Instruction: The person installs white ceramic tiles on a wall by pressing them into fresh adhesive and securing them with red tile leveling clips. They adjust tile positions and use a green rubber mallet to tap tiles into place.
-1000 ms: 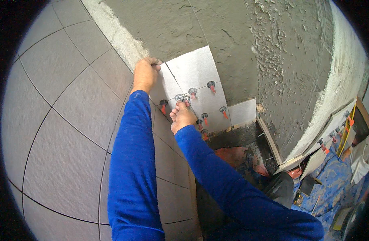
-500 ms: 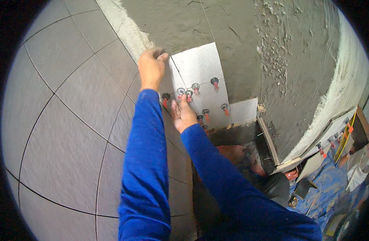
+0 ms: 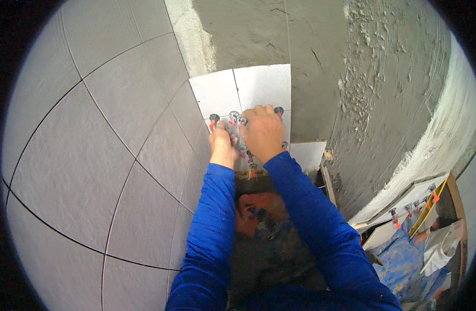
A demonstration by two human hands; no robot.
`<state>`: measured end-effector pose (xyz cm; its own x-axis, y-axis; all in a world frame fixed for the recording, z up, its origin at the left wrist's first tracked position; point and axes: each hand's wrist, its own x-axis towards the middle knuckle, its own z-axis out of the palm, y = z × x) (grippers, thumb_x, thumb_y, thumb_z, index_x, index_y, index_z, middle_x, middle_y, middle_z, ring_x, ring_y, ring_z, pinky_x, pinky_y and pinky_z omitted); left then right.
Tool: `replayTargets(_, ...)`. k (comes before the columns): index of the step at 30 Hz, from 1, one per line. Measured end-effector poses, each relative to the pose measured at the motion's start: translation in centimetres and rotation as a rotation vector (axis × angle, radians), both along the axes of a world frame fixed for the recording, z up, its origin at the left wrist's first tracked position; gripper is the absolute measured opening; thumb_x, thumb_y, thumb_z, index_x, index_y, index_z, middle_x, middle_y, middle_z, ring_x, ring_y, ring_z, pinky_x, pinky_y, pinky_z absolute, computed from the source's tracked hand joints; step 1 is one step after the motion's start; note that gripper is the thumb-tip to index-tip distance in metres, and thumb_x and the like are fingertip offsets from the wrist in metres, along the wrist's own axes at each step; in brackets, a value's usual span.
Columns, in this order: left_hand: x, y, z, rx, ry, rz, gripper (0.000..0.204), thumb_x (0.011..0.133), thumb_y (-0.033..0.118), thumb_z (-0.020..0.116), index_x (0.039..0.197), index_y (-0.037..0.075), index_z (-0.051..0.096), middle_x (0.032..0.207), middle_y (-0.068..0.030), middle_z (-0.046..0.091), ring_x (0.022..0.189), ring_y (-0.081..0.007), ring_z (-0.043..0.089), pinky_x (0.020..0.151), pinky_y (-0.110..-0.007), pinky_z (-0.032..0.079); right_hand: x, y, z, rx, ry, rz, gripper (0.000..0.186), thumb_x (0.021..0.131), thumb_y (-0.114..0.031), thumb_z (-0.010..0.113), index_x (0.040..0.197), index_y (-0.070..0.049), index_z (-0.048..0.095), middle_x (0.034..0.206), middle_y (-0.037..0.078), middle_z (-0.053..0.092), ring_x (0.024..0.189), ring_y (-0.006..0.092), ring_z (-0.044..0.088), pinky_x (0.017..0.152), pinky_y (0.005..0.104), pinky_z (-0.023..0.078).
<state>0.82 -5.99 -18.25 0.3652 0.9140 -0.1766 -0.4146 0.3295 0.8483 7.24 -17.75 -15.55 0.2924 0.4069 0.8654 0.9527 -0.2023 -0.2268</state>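
Small white-grey tiles [image 3: 264, 83] sit against the grey plastered wall, with round dark tile leveling clips that have red stems along their joints. My left hand [image 3: 223, 147] is closed at the leftmost leveling clip [image 3: 214, 118], thumb up against its red stem. Over the joint to the right, my right hand [image 3: 264, 133] is curled, knuckles up, with its fingertips at another leveling clip [image 3: 242, 122]. The hand hides part of that clip. A pale clip [image 3: 234, 117] stands between my hands, and several more show below and beside the right hand.
Large grey tiles [image 3: 119, 114] cover the left wall. A lower white tile [image 3: 308, 154] borders a dark recess [image 3: 269, 249] beneath my arms. At right, more tiles with clips [image 3: 417, 205] lean near a yellow strip [image 3: 430, 207], a blue sheet [image 3: 399, 269] and a white bag [image 3: 441, 249].
My left hand has come down from the top-left tile corner to the leftmost clip. My right hand has moved up and right over the clips and turned knuckles up. The view has shifted.
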Motion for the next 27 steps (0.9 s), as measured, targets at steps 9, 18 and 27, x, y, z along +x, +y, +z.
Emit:
replayTargets(9,1.2,4.0,-0.5,-0.198,-0.217,-0.379,0.023,0.106,0.032,0.053,0.100,0.011,0.063,0.084,-0.0024,0.066,0.066,-0.0173,0.062,0.058,-0.037,0.052,-0.2,4.2,0.4,-0.313,-0.221,-0.133,0.022,0.081,-0.032,0.072,0.091,-0.013,0.078,0.097,0.005,0.069,0.103,0.0236,0.056,0.086,0.0437,0.039)
replayTargets(18,3.1,5.5,-2.3,-0.134,-0.452,-0.581,0.019,0.100,0.019,0.061,0.107,0.003,0.067,0.106,-0.0120,0.072,0.098,-0.0260,0.070,0.082,-0.040,0.058,0.1,6.4,-1.1,-0.271,-0.328,-0.216,0.014,0.084,-0.022,0.064,0.085,-0.013,0.075,0.088,0.005,0.070,0.095,0.0231,0.060,0.082,0.0425,0.040)
replayTargets(27,3.3,4.5,-4.4,0.612,-0.240,-0.180,0.022,0.099,0.020,0.058,0.111,0.004,0.065,0.115,-0.0126,0.070,0.098,-0.0268,0.070,0.087,-0.040,0.057,0.7,6.5,-1.4,-0.241,-0.307,-0.174,0.015,0.084,-0.022,0.067,0.079,-0.010,0.074,0.081,0.006,0.069,0.089,0.0249,0.060,0.078,0.0419,0.039)
